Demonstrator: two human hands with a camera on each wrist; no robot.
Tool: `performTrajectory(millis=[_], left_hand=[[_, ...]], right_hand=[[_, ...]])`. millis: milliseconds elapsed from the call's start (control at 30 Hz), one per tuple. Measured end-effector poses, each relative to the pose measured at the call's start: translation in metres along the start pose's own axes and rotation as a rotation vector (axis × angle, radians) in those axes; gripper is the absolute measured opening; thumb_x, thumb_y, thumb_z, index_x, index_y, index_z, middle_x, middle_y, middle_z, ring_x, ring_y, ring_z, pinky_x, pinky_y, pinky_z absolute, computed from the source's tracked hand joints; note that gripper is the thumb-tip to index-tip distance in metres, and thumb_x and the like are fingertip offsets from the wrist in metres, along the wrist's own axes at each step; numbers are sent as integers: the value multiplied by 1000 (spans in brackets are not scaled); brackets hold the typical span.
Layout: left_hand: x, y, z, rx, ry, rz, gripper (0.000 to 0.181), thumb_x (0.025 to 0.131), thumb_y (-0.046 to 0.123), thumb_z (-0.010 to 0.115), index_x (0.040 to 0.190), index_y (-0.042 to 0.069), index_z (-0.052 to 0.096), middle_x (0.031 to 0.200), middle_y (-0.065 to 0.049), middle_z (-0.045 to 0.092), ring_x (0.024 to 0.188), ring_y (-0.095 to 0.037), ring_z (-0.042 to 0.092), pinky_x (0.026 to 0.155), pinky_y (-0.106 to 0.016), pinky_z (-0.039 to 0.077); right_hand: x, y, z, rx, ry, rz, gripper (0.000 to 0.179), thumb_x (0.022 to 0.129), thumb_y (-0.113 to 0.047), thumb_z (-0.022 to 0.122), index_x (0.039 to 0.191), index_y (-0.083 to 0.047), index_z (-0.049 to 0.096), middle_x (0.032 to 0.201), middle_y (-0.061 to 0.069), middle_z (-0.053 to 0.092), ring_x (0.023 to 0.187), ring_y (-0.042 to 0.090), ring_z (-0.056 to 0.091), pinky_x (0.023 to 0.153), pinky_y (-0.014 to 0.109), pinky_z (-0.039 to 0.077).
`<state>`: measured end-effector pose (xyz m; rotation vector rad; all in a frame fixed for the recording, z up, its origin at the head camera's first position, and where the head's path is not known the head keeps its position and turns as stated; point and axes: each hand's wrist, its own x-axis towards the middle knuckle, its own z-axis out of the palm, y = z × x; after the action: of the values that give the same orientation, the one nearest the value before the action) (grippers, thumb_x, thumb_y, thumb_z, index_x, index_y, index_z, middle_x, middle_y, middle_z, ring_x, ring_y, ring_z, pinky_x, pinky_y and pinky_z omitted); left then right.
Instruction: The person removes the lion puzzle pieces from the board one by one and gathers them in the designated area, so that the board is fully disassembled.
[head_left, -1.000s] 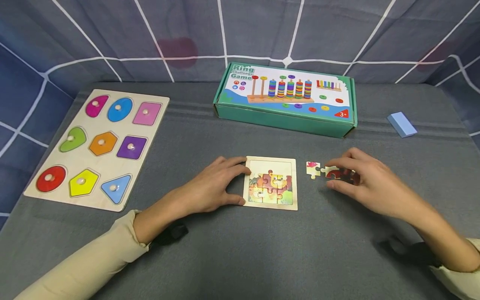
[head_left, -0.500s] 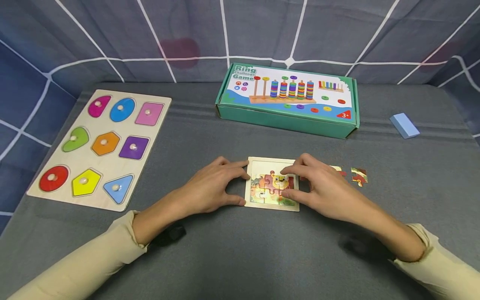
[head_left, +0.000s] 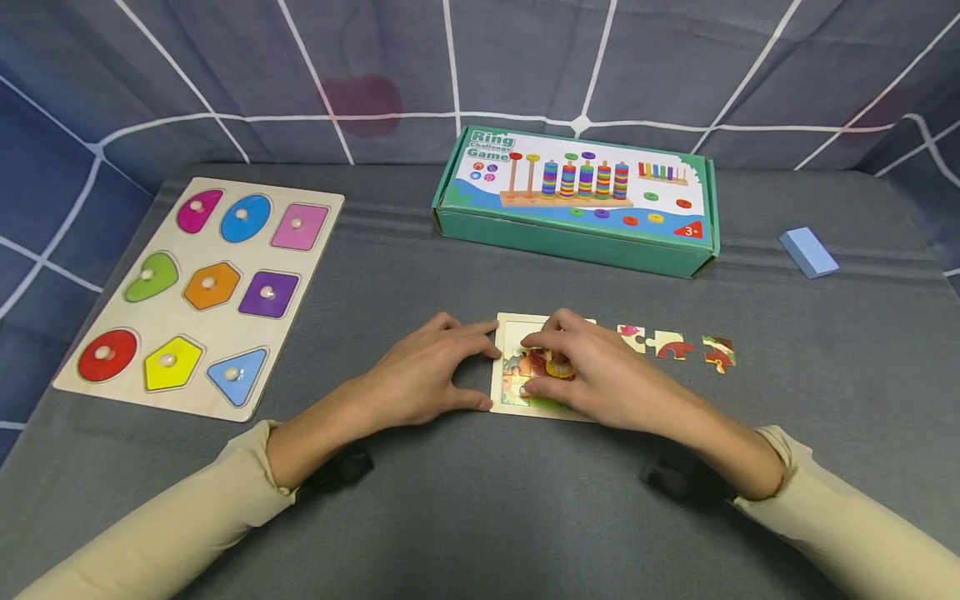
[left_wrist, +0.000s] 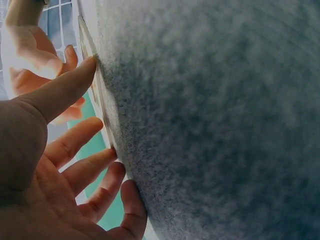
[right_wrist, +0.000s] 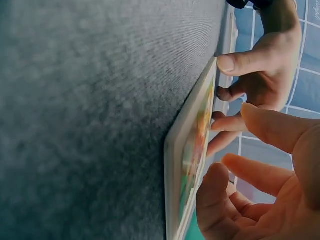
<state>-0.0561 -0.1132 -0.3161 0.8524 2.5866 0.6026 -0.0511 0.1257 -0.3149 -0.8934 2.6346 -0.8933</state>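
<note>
A small wooden jigsaw tray (head_left: 495,400) lies flat on the grey cloth, partly filled with jigsaw pieces (head_left: 531,364) that show a bear. My left hand (head_left: 408,375) touches the tray's left edge, thumb near its lower corner and fingers spread along the side. Above the tray's middle and right part is my right hand (head_left: 607,375), which hides much of the picture. In the right wrist view its thumb (right_wrist: 265,127) and index finger stand apart, and no piece shows between them. Three loose jigsaw pieces (head_left: 670,344) lie right of the tray, two of them close together.
A green Ring Challenge Game box (head_left: 570,233) stands behind the tray. On the left lies a wooden peg board (head_left: 225,327) with several coloured knobbed shapes. A light blue block (head_left: 810,252) sits at the far right. The tiled-pattern cloth (head_left: 525,67) rises behind.
My right hand has moved left from the loose pieces onto the tray, and further left across it in the last half second. My left hand has stayed at the tray's edge.
</note>
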Motion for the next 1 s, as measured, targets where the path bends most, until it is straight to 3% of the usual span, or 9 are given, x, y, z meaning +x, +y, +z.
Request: performTrajectory(millis=[367, 1000], left_hand=[[0, 0, 0, 1, -2, -1, 51, 80, 35, 84, 125, 18, 67, 154, 0, 41, 112, -20, 48, 88, -41, 45], [1, 0, 0, -1, -2, -1, 51, 79, 35, 84, 124, 17, 67, 153, -1, 42, 111, -20, 48, 87, -41, 45]], right_hand=[[14, -2, 4, -63, -84, 39, 38, 82, -24, 82, 112, -6, 70, 90, 0, 51, 72, 13, 45, 62, 31, 37], [16, -1, 5, -38, -45, 47, 36, 80, -13, 82, 112, -7, 67, 97, -1, 58, 80, 14, 52, 75, 39, 42]])
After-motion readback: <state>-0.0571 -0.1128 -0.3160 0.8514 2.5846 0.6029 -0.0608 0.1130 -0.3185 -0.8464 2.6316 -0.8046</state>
